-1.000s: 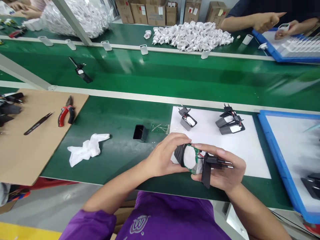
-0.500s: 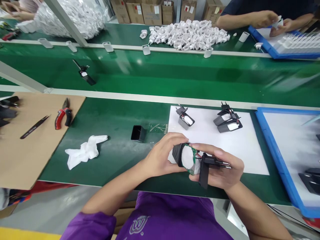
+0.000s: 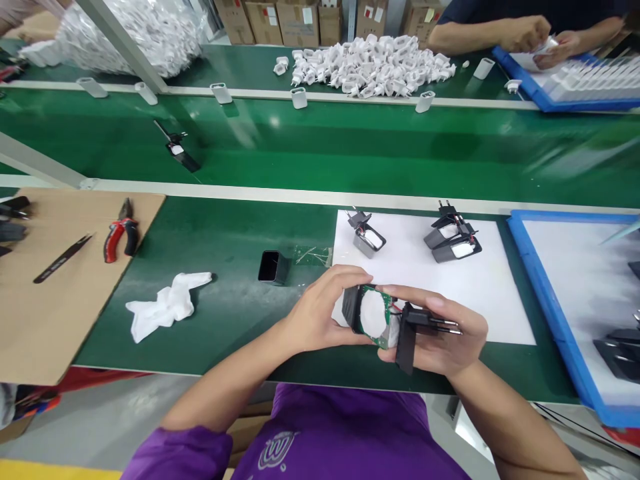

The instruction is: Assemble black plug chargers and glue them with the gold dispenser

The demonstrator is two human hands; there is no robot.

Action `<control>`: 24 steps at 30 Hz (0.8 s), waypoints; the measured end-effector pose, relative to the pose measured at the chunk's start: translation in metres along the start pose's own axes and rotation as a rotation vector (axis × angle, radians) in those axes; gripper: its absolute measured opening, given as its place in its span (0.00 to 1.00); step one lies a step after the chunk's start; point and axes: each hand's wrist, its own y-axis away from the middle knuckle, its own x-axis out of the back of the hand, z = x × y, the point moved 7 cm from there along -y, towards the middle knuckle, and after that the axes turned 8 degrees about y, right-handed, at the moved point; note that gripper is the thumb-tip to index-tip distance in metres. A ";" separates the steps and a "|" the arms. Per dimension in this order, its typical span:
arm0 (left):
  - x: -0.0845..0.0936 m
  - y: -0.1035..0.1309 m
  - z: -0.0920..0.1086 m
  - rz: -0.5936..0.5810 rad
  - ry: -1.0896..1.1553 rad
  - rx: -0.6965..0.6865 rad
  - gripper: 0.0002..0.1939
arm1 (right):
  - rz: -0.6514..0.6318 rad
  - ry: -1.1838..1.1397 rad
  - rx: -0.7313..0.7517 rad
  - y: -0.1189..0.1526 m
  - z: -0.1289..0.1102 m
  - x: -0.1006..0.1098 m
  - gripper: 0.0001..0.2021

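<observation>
My left hand [image 3: 323,307] is closed around a black charger housing [image 3: 351,308]. A green circuit board [image 3: 387,303] with a white pad sits partly in the housing's open end. My right hand [image 3: 445,333] grips the board's outer end and a black plug cover [image 3: 409,333] with two metal pins, which points right. Red wire shows between board and cover. On the white sheet [image 3: 410,273] beyond my hands stand a charger [image 3: 370,239] and a pair of chargers [image 3: 457,240], their plug covers off to the side. An open black housing [image 3: 273,268] lies left of the sheet.
A crumpled white cloth [image 3: 163,307], pliers [image 3: 121,233] and tweezers [image 3: 63,259] lie to the left. A blue-rimmed tray [image 3: 545,313] is at right. Across the green belt [image 3: 300,153], which carries a black charger [image 3: 177,150], a co-worker's hands [image 3: 545,43] work by a white pile [image 3: 373,67].
The black charger and the white shells on the belt have shifted right. The view has moved slightly. My hands keep nearly the same hold, with the board still partly in the housing.
</observation>
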 end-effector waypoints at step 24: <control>0.001 -0.001 0.004 0.000 0.022 -0.087 0.37 | -0.083 0.002 0.051 0.000 -0.005 -0.005 0.32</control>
